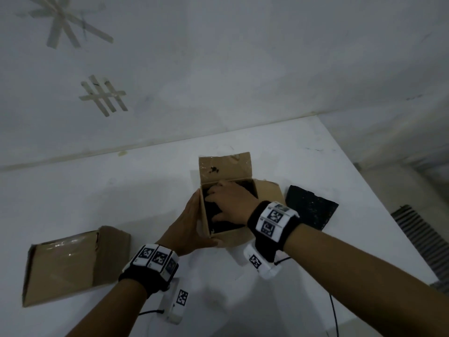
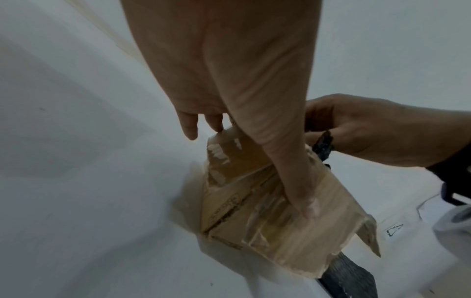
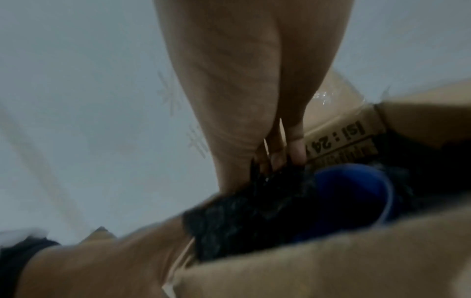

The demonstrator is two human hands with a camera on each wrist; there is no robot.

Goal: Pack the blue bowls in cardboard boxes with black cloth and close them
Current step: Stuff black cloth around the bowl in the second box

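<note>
Near the table's [image 1: 73, 190] left front edge lies a closed cardboard box [image 1: 73, 266], taped on top, untouched. Toward the table's middle stands the open box [image 1: 227, 210], its far flap upright and its right flap folded outward. The left hand [image 1: 187, 227] lies flat against the open box's left outer wall, fingers straight along the cardboard, thumb [image 2: 303, 193] stretched along the near taped side; it braces rather than grips. The right hand [image 1: 230, 200] reaches down into the box from above, fingers [image 3: 297, 145] curled into the black cloth [image 3: 254, 211] at the far inner wall, pinching a fold of it. The blue bowl [image 3: 354, 199] sits inside the box, nested in the cloth, just beside and to the right of those fingertips; whether they touch the bowl cannot be told, as the wrist view is blurred. A second black cloth [image 1: 311, 207] lies flat just right of the box, toward the table's right edge.
</note>
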